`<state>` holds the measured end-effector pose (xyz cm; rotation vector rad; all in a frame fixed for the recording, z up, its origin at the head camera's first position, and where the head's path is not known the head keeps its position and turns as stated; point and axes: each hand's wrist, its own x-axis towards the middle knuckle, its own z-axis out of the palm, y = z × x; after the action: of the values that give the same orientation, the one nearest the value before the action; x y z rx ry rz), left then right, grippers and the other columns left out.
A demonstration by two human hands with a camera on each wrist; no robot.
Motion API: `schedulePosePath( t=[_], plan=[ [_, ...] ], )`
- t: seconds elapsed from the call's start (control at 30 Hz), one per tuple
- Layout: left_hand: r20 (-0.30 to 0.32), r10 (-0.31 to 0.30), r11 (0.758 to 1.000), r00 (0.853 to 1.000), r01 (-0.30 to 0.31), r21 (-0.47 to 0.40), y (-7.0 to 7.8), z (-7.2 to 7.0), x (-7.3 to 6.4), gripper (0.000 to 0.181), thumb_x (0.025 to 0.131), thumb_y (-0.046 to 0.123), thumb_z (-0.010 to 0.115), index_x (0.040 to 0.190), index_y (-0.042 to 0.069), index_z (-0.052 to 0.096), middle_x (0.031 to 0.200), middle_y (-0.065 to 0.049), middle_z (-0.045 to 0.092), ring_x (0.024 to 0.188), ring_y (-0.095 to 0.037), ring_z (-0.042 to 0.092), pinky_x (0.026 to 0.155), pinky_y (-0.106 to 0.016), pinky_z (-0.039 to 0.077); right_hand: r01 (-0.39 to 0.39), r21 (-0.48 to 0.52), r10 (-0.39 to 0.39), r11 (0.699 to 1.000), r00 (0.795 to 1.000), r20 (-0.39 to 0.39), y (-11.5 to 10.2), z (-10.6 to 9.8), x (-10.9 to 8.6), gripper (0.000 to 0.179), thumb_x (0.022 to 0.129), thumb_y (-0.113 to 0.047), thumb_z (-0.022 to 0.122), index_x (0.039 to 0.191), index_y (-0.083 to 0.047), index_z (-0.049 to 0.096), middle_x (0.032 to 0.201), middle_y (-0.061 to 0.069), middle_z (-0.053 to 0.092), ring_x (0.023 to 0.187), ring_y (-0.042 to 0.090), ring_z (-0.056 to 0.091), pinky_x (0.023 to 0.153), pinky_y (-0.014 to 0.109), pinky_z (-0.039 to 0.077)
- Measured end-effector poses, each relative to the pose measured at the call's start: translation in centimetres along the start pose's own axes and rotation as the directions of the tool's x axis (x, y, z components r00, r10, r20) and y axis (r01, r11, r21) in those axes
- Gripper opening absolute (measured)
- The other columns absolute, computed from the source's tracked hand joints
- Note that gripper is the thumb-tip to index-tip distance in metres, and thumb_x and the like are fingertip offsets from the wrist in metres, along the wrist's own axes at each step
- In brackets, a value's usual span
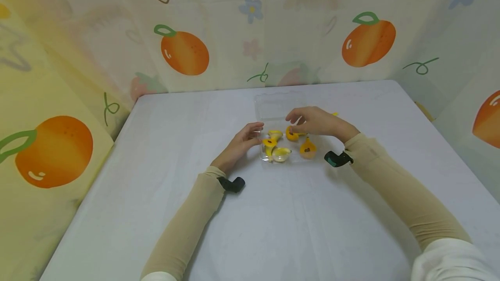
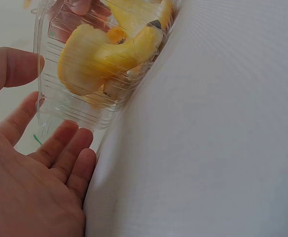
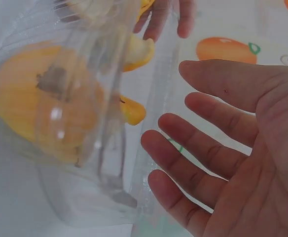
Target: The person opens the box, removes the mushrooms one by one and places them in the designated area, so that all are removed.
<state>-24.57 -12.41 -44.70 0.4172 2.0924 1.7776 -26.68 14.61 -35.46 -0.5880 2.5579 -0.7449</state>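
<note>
A transparent plastic clamshell box [image 1: 265,158], its lid [image 1: 275,106] folded back, stands between the two hands. Small yellow gourd-shaped pieces lie inside, among them a round-bottomed one [image 1: 308,148] at the right and a curved one [image 2: 104,59] near the left wall. My left hand [image 1: 243,141] is at the box's left side, thumb and fingertips by the rim, fingers loosely extended. Above the back right of the box is my right hand [image 1: 312,120]. Its spread fingers [image 3: 203,148] hold nothing in the right wrist view.
A white cloth covers the table [image 1: 136,185]. Part of a yellow thing [image 1: 335,114] shows behind the right wrist, mostly hidden. A printed curtain [image 1: 250,34] with oranges hangs along the table's back edge and sides.
</note>
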Motion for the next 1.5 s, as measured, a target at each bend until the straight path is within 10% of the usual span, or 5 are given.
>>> schedulePosePath(
  t=[1.5],
  plan=[
    [-0.003, 0.016, 0.999, 1.000, -0.015, 0.038, -0.1, 0.1, -0.2, 0.057, 0.098, 0.014, 0.056, 0.153, 0.014, 0.040, 0.156, -0.007, 0.044, 0.141, -0.028, 0.043, 0.121, -0.051, 0.032, 0.033, -0.115, -0.023, 0.993, 0.996, 0.091, 0.1, 1.3, 0.5, 0.043, 0.098, -0.020, 0.064, 0.138, -0.007, 0.059, 0.141, 0.012, 0.061, 0.129, 0.035, 0.055, 0.108, 0.052, 0.048]
  ],
)
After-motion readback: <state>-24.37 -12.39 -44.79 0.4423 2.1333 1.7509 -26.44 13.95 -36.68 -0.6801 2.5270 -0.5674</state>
